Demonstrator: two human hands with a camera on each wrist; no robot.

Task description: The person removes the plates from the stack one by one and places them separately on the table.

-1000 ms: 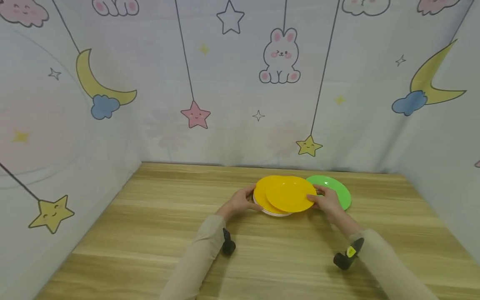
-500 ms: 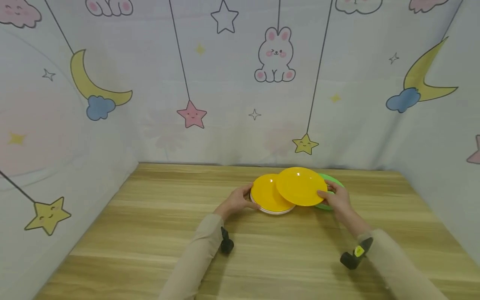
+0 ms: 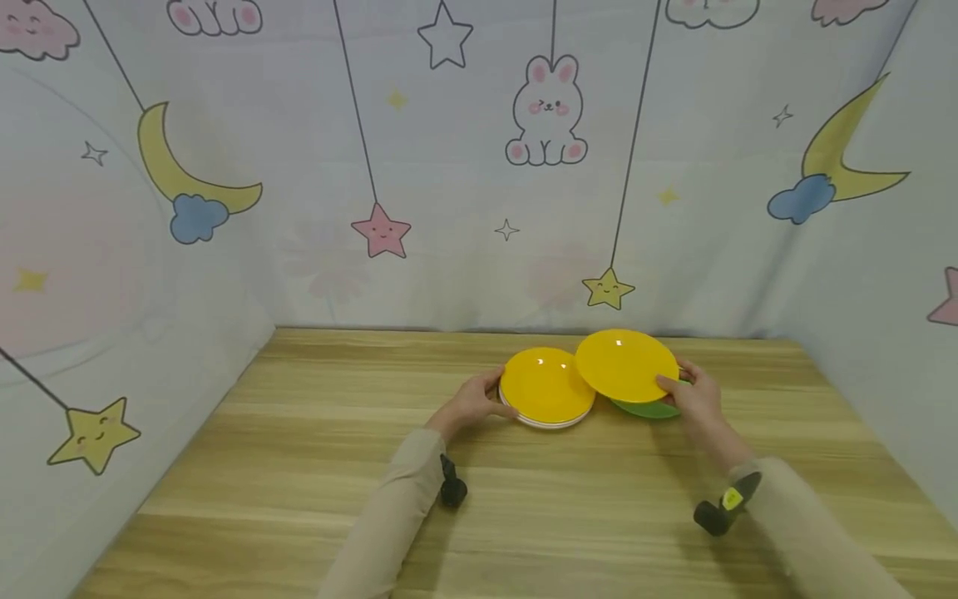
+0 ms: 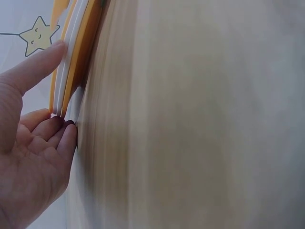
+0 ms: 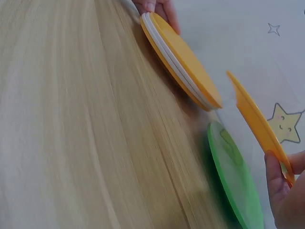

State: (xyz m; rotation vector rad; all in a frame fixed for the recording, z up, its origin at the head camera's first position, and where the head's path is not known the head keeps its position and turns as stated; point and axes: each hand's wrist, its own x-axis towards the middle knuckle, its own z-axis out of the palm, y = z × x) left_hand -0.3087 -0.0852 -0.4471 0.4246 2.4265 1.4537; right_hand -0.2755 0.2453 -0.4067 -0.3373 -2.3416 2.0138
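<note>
My right hand (image 3: 702, 405) pinches the right rim of a yellow plate (image 3: 627, 366), thumb on top and fingers beneath. That plate is raised and tilted above a green plate (image 3: 647, 409), partly covering it in the head view. To the left is a stack of plates (image 3: 545, 387), yellow on top, with white rims in the middle and a yellow one at the bottom (image 5: 164, 62). My left hand (image 3: 471, 403) holds the stack's left edge between thumb and fingers. In the left wrist view the thumb lies along the stacked rims (image 4: 66, 62).
The wooden table (image 3: 374, 482) spreads in front and to both sides. A printed cloth (image 3: 449, 166) with stars, moons and a rabbit hangs close behind the plates. Pale side walls (image 3: 883, 316) flank the table.
My right hand has lifted the top yellow plate off the stack and carried it right, over the green plate. My left hand has kept its place at the stack's edge.
</note>
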